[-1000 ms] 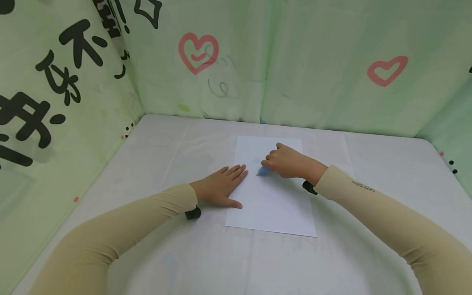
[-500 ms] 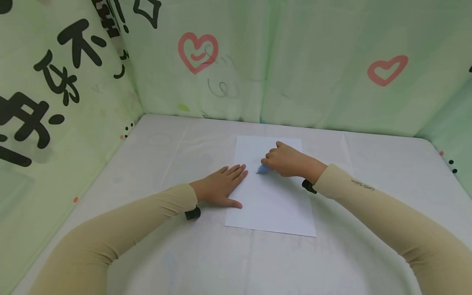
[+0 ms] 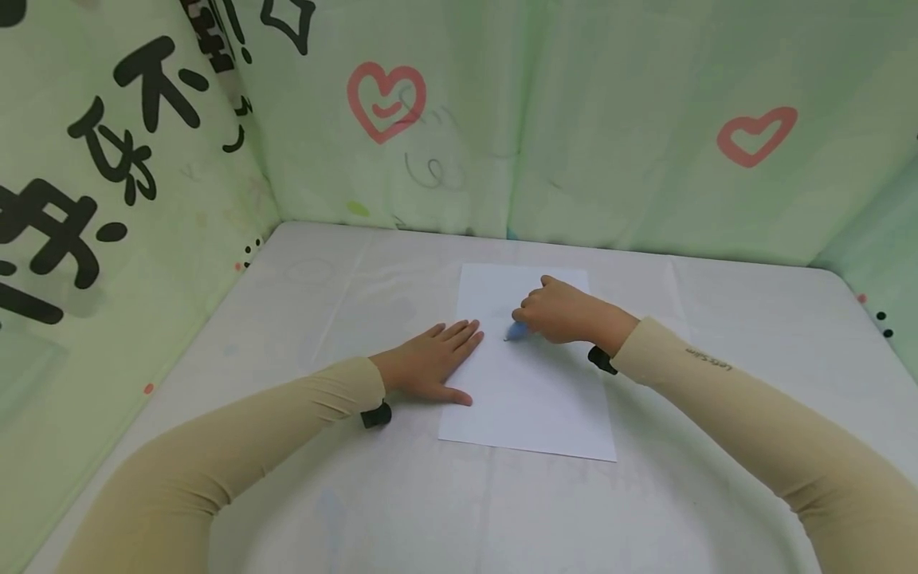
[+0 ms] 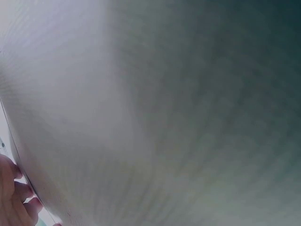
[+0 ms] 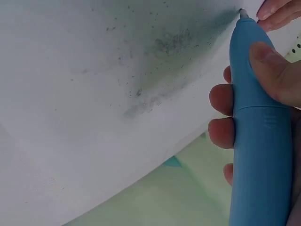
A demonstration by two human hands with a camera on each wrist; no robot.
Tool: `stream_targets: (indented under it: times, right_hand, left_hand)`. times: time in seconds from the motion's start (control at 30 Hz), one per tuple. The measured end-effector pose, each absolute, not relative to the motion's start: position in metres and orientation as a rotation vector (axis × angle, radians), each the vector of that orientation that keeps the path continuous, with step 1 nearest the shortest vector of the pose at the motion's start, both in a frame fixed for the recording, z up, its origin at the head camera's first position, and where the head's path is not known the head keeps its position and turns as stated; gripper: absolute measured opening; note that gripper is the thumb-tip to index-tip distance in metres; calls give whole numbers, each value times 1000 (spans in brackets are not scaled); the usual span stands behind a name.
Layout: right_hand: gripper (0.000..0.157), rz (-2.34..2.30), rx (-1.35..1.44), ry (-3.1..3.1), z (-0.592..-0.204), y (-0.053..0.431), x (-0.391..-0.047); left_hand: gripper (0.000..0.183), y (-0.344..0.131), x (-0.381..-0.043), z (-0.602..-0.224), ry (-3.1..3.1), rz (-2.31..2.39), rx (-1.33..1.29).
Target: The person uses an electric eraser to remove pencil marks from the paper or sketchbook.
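Observation:
A white sheet of paper (image 3: 531, 406) lies on the table. My left hand (image 3: 430, 363) rests flat on its left edge, fingers spread and thumb apart. My right hand (image 3: 570, 312) grips a blue electric eraser (image 5: 261, 141), fingers wrapped round the barrel and thumb along its front. Its small pale tip (image 5: 243, 14) meets the paper at the end of a dark smudge (image 5: 225, 20). Grey smears and loose eraser crumbs (image 5: 174, 42) lie across the sheet in the right wrist view. A blurred pale surface fills most of the left wrist view, with some fingers at its lower left edge.
The white-covered table (image 3: 344, 494) extends around the sheet. Green printed curtains (image 3: 610, 159) with hearts and black lettering hang behind it and at both sides. A black wrist camera (image 3: 376, 414) sits under the left wrist, another dark one (image 3: 602, 359) under the right.
My right hand and the electric eraser shift by small amounts, first slightly away, then a little to the right. The left hand and the paper keep their places.

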State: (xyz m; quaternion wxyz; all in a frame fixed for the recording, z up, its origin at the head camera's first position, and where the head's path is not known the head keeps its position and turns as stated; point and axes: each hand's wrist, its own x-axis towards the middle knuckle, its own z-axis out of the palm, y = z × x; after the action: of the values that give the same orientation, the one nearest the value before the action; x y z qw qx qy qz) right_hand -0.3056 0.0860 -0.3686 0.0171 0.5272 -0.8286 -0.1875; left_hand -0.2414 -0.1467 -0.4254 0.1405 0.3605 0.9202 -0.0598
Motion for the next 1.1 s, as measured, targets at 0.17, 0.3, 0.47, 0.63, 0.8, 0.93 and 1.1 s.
stream_targets:
  times: [0.17,0.3,0.47,0.63,0.8,0.93,1.1]
  right_hand:
    - [16,-590,1625,-2587,-367,86,-304]
    - [17,-595,1621,-2611,-366,86,-303]
    - [17,-612,1616,-2621,-368,88,-304]
    - [17,-619,1613,-2623,-366,89,-304]
    - [17,-621,1614,-2627,-365,92,-304]
    - [16,-627,1615,-2611,-366,95,-307]
    - [14,-617,1620,-2612,-367,99,-311]
  left_hand:
    - [102,-146,-241,-425,2662,-187,1040]
    - [102,-146,-240,-425,2657,-195,1036]
    - [102,-145,-239,-424,2658,-192,1041]
    - [102,-145,-240,-425,2663,-201,1058]
    - [102,-146,-242,-427,2667,-202,1067]
    - [102,-145,-243,-427,2665,-205,1056]
    - [102,-144,-244,-426,2661,-199,1031]
